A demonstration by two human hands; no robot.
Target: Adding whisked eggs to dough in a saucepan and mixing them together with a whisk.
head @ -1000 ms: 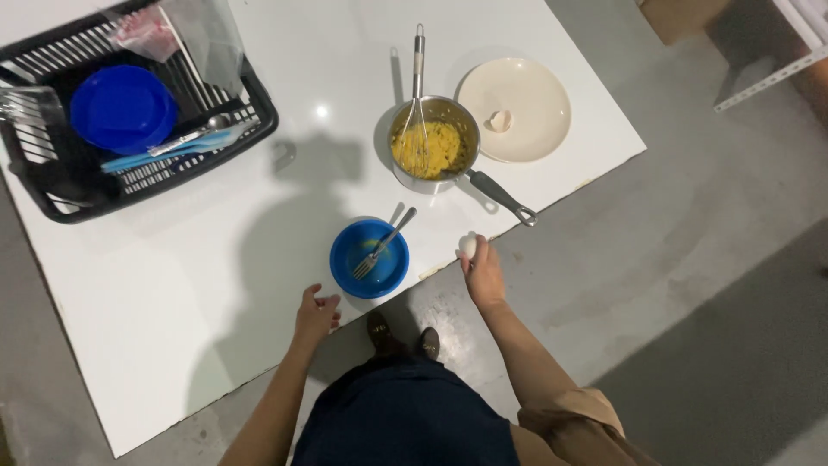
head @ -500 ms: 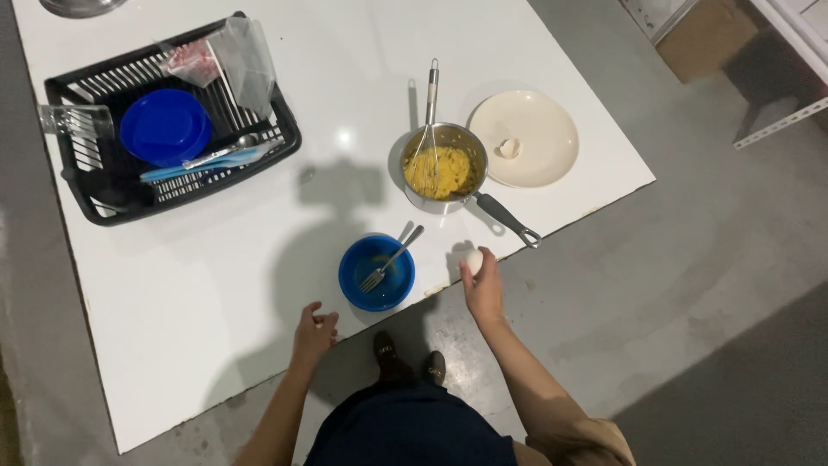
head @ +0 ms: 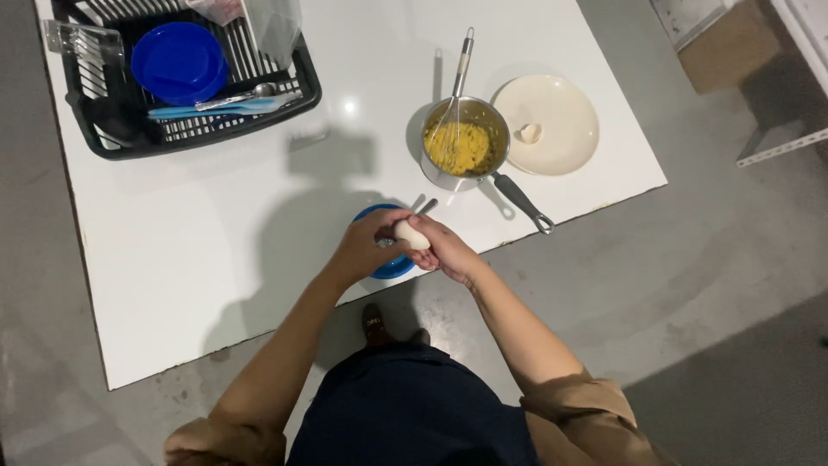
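Over the blue bowl point(head: 390, 263) at the table's near edge, a white egg point(head: 412, 234) is pinched between the left hand point(head: 366, 246) and right hand point(head: 444, 250), best parted gently with thumbs, centred above the bowl.

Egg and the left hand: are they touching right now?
Touching. The head view shows the left hand with its fingertips against the white egg, which the right hand also grips, above the blue bowl.
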